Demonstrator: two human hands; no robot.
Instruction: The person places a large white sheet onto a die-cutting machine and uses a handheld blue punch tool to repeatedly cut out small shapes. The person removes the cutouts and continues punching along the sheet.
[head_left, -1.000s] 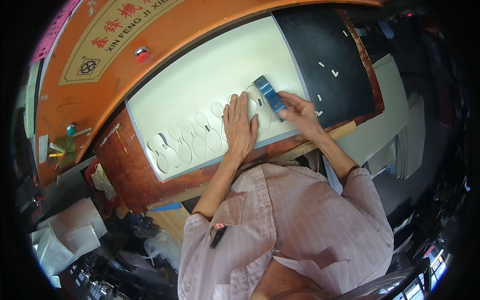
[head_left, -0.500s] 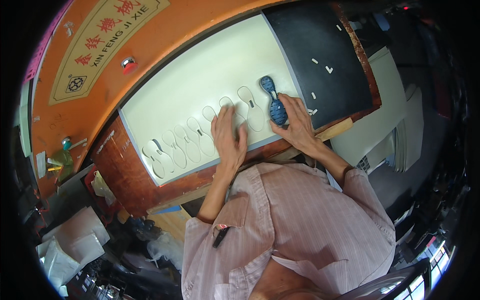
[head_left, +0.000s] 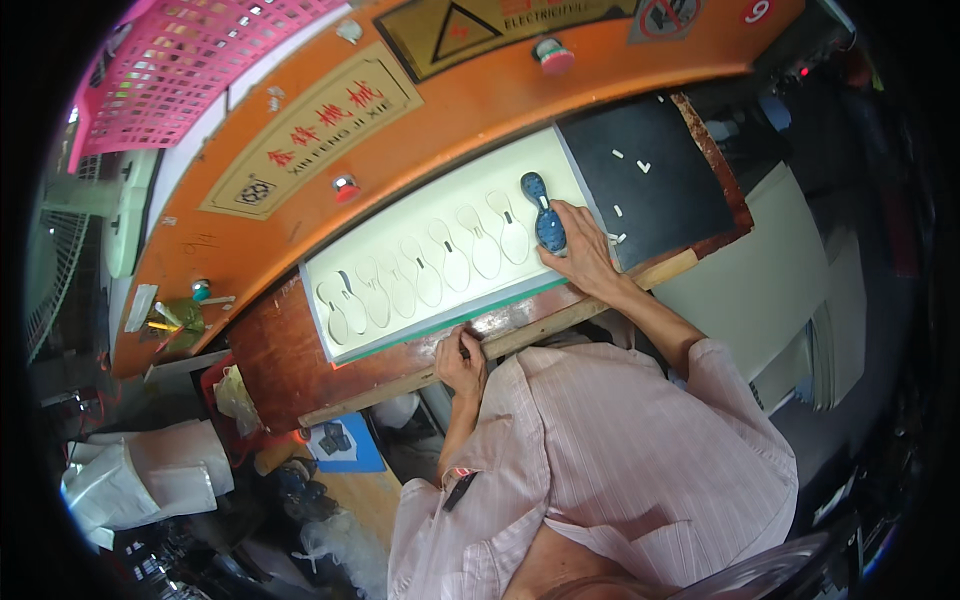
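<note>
A blue sole-shaped cutting die [head_left: 549, 230] stands on the white sheet [head_left: 400, 313] near its right end. My right hand [head_left: 588, 250] has thumb and fingers around the die's near, wider half. To its left runs a slanting row of sole-shaped outlines [head_left: 482, 245] in the sheet, some with a small dark slot at the waist. My left hand [head_left: 461, 362] rests at the table's front edge, off the sheet. Its fingers are curled in, and I see nothing between them.
An orange machine beam [head_left: 480, 110] with red buttons spans behind the sheet. Small white scraps [head_left: 643, 167] lie on the black board [head_left: 680, 190] at right. Stacked pale sheets [head_left: 740, 270] are farther right. A pink basket [head_left: 200, 60] sits at upper left, a blue folder [head_left: 368, 450] below the table.
My left hand has drawn back from the outlines to the table's front edge, and its fingers have curled. My right hand stays on the die. The head view has shifted, showing more of the machine.
</note>
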